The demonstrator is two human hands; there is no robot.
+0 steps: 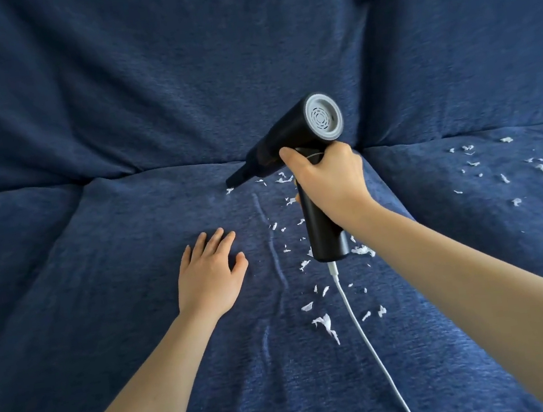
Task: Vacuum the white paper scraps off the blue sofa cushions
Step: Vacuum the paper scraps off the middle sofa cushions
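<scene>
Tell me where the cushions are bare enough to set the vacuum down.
Bare: the middle seat cushion left of the left hand. Crowded: paper scraps lie along the white cable under the vacuum in the right hand, and more across the right cushion.

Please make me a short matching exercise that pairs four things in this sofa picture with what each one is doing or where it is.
Things:
1. left hand
2. right hand
3. white cord
4. nozzle

States:
A. grips the vacuum by its handle
B. points at a paper scrap near the back cushion
C. rests flat on the seat cushion
D. plugs into the bottom of the handle

Pairs: 1-C, 2-A, 3-D, 4-B
</scene>
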